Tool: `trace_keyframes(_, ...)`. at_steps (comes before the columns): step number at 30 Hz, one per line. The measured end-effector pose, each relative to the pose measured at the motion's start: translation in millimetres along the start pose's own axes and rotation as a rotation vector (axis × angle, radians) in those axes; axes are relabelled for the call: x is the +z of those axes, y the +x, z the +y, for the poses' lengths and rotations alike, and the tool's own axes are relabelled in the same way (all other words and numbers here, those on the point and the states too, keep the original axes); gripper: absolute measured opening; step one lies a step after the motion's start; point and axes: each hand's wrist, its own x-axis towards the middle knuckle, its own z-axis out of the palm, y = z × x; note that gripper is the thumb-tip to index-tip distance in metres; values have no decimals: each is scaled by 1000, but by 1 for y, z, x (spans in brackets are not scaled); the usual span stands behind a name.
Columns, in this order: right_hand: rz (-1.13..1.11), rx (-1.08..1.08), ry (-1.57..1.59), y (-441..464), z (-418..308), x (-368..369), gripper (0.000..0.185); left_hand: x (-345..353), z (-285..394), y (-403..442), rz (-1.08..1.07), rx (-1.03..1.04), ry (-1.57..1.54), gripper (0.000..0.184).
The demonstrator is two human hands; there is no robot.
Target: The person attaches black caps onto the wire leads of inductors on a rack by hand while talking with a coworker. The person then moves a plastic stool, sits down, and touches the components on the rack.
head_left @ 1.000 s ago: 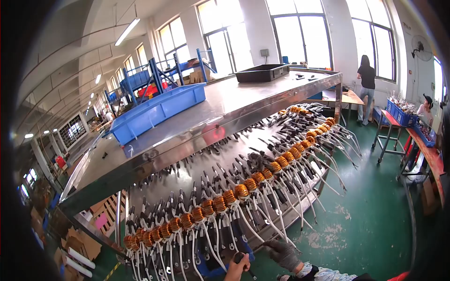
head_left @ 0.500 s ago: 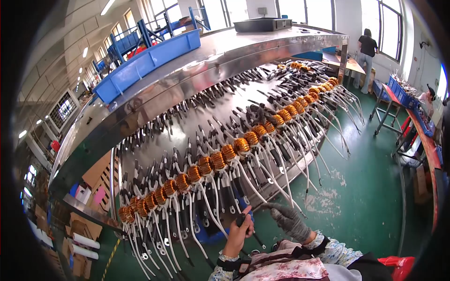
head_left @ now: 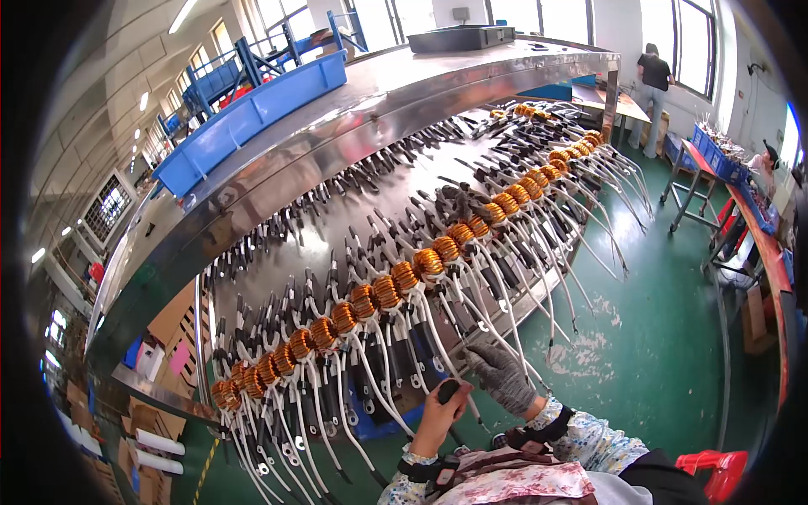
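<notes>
**Coils (head_left: 386, 292) in a row on a metal shelf (head_left: 311, 248), two hands at the near side**

Count: more than fifteen copper-wound coils, one slanting row; far end too crowded for an exact figure. Left hand (head_left: 438, 416), bare: fingers curled round one black piece (head_left: 449, 390), below the row. Right hand (head_left: 502, 379), grey-gloved: fingers near the hanging white leads (head_left: 436, 338); cannot tell whether they pinch one. Upper table (head_left: 379, 77): one blue bin (head_left: 252, 122), one black tray (head_left: 461, 39). Two other people in the background, right.

Edges: row follows the shelf's near edge, leads overhanging it. Bare metal shows behind the row; open green floor (head_left: 656, 379) lies right of the hands.
</notes>
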Motion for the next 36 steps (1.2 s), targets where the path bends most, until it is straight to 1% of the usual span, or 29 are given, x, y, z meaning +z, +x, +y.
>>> trace_keyframes(1, 20, -78, -49, 0, 3, 4, 26, -2, 0, -2, 2, -3, 2, 19)
trace_keyframes(2, 9, 176, 115, -1, -11, 6, 25, -3, 1, -3, 20, 10, 29, 19)
trace_keyframes(3, 8, 175, 118, -1, -5, 7, 25, -5, 1, -4, 38, 25, 57, 20)
trace_keyframes(4, -34, 196, 21, -2, 5, 9, 21, -7, 0, -5, 41, 27, 60, 20)
trace_keyframes(5, -76, 215, -76, 0, 4, 10, 21, -9, -2, -5, 56, 31, 76, 21)
trace_keyframes(6, -79, 211, -74, 1, 1, 11, 21, -11, -3, -5, 71, 35, 93, 21)
trace_keyframes(8, 21, 422, 237, 0, -16, 14, 14, -14, -5, -7, 84, 52, 115, 22)
trace_keyframes(9, 15, 421, 237, -1, -21, 16, 14, -16, -6, -7, 94, 67, 135, 23)
trace_keyframes(11, 106, 407, 493, -1, -28, 19, 18, -18, -7, -8, 99, 65, 117, 23)
trace_keyframes(14, 147, 404, 547, 3, -20, 21, 21, -17, -6, -9, 100, 61, 98, 23)
trace_keyframes(15, 142, 402, 547, 3, -20, 21, 21, -16, -6, -9, 103, 62, 94, 23)
trace_keyframes(17, 124, 351, 415, 3, -21, 22, 24, -17, -7, -8, 109, 61, 88, 23)
trace_keyframes(21, 50, 394, 408, -1, -8, 19, 24, -18, -7, -9, 105, 52, 84, 23)
trace_keyframes(23, 105, 398, 532, 1, -15, 20, 26, -20, -12, -7, 100, 54, 90, 21)
trace_keyframes(27, 74, 405, 541, 24, -6, 20, 29, -20, -13, -3, 87, 31, 109, 20)
trace_keyframes(29, 152, 420, 525, 46, -5, 22, 31, -19, -11, -3, 76, 29, 101, 21)
trace_keyframes(30, 146, 377, 512, 56, 8, 24, 30, -19, -10, -4, 71, 27, 94, 21)
trace_keyframes(31, 145, 378, 515, 56, 17, 24, 30, -19, -10, -6, 72, 26, 96, 21)
trace_keyframes(33, 116, 263, 384, 55, 20, 27, 30, -21, -9, -7, 88, 32, 111, 22)
trace_keyframes(34, 196, 118, 153, 47, 21, 30, 28, -22, -6, -9, 94, 35, 109, 22)
trace_keyframes(35, 188, 118, 151, 43, 29, 31, 28, -21, -3, -14, 82, 30, 51, 21)
trace_keyframes(36, 158, 134, 218, 42, 39, 30, 28, -21, 0, -18, 70, 24, -9, 21)
